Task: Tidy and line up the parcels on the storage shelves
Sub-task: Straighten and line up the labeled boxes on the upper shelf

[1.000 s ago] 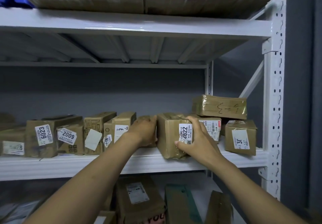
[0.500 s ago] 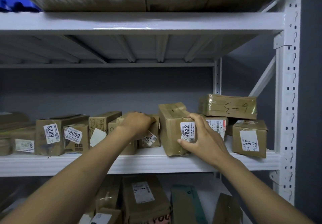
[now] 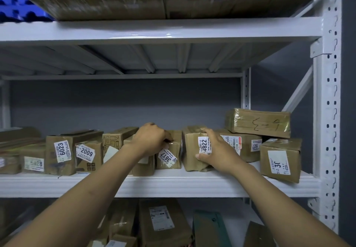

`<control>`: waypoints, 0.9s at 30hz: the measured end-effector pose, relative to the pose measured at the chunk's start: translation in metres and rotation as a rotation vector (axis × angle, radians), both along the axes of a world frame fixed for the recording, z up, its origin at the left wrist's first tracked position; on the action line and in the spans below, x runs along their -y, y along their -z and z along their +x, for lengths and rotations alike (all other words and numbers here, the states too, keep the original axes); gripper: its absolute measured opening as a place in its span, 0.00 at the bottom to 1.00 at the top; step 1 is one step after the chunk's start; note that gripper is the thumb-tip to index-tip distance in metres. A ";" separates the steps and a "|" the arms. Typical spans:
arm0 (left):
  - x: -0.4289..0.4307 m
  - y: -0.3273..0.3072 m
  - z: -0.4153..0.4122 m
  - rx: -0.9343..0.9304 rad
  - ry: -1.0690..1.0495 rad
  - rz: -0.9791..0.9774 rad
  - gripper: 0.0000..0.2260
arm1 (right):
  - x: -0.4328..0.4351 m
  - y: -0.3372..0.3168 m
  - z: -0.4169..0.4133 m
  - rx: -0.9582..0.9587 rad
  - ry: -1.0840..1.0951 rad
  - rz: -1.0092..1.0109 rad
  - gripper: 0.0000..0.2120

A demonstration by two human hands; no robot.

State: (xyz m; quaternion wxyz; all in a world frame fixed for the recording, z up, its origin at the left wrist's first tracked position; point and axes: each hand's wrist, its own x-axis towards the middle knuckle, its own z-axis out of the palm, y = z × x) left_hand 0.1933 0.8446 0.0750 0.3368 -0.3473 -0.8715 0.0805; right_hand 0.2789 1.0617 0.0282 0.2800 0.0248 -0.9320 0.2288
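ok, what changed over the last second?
The right hand tipped the brown cardboard parcel labelled 4822 up and set it back square on the shelf. The left hand shifted onto the top of the brown parcel labelled 3617, uncovering its label. Parcel 6023 and parcel 2009 stayed put.

Left grip [image 3: 152, 141]: a bare hand.
Right grip [image 3: 217, 154]: a bare hand.
Left forearm [image 3: 86, 194]: bare, wrist to near edge.
Right forearm [image 3: 279, 198]: bare, wrist to near edge.
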 end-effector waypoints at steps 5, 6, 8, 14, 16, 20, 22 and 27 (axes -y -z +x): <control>0.006 0.001 -0.001 0.061 0.097 0.098 0.16 | 0.004 0.002 -0.010 -0.074 -0.040 -0.132 0.26; 0.007 0.002 -0.002 0.078 0.114 0.122 0.18 | 0.005 0.002 -0.010 -0.108 -0.010 -0.112 0.24; 0.009 0.002 -0.004 0.092 0.117 0.142 0.23 | 0.003 0.004 -0.009 -0.145 0.015 -0.090 0.22; 0.005 0.003 -0.001 0.030 -0.038 -0.057 0.24 | 0.001 0.004 -0.005 -0.072 0.035 0.126 0.36; -0.001 0.001 0.003 0.066 -0.020 -0.024 0.29 | 0.001 0.002 -0.002 -0.039 0.033 0.173 0.43; -0.018 -0.009 0.021 0.017 0.032 -0.002 0.38 | -0.004 -0.004 0.016 -0.064 0.053 0.202 0.49; -0.031 -0.015 0.031 -0.013 0.078 0.014 0.37 | -0.013 -0.011 0.028 -0.100 0.118 0.259 0.44; -0.079 -0.018 0.052 -0.021 0.208 0.041 0.28 | -0.055 -0.029 0.069 -0.165 0.311 0.428 0.27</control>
